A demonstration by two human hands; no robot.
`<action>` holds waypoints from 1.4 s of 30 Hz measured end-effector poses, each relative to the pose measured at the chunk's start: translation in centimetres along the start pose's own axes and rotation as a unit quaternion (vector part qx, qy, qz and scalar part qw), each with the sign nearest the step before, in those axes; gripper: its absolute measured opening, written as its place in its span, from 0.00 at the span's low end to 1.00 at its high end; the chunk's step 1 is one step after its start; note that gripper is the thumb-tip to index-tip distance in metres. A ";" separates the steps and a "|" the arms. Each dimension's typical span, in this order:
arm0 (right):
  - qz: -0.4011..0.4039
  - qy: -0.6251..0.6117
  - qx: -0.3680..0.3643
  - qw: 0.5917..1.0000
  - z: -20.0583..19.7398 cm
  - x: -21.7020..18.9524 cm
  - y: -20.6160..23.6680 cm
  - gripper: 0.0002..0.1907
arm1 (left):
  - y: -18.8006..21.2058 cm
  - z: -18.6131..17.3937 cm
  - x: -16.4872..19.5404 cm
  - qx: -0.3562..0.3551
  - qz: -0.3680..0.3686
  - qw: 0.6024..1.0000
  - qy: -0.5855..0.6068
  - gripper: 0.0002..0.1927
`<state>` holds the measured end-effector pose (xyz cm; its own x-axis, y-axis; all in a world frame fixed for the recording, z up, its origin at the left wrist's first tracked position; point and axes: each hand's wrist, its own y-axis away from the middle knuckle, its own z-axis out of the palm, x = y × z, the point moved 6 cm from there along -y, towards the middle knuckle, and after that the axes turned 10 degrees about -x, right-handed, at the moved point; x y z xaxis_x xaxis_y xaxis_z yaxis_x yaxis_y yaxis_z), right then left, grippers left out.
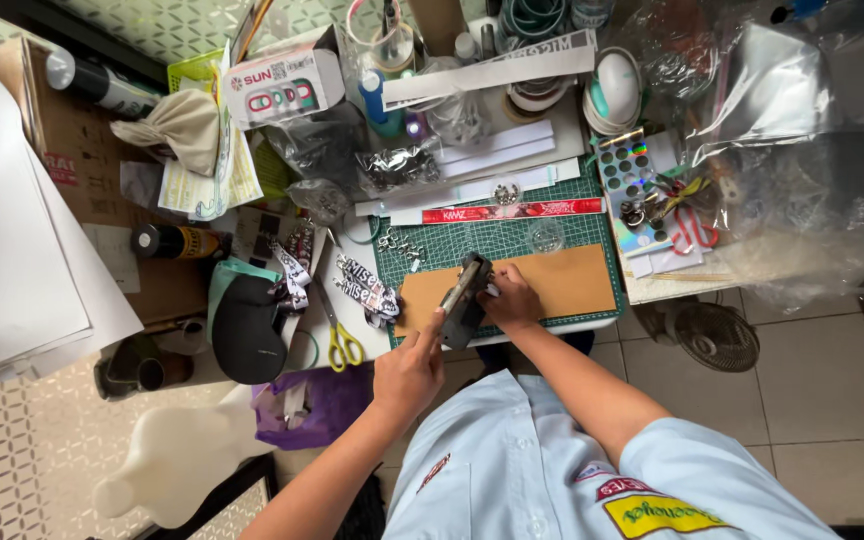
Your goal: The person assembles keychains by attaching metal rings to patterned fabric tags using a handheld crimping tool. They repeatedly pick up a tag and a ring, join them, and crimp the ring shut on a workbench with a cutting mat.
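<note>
A dark metal hand press tool [465,297] stands on a brown sheet [572,280] that lies on a green cutting mat [512,238]. My left hand [408,370] grips the tool's lever from the near side, thumb up along it. At the tool's right side, my right hand [510,298] rests on the brown sheet with its fingers curled against the tool's base. Both sleeves are light blue.
Yellow-handled scissors [340,338] and printed lanyards [364,290] lie left of the mat. A red ruler strip [512,211] runs along the mat's far edge. Boxes, spray cans, tape rolls and plastic bags crowd the desk. A small fan [714,335] stands on the tiled floor.
</note>
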<state>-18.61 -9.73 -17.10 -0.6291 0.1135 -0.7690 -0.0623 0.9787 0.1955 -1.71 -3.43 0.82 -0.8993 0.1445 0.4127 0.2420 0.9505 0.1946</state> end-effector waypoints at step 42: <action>-0.024 -0.227 -0.146 0.963 2.5 2.7 -1.9 0.18 | -0.2 1.0 -2.9 -0.067 -0.110 0.974 0.184 0.11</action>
<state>-18.28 -10.88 -21.05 -0.2216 0.1978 -0.9549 -0.3391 0.9025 0.2657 0.54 -3.80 -1.28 -0.7490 -0.1909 0.6344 0.1261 0.8990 0.4194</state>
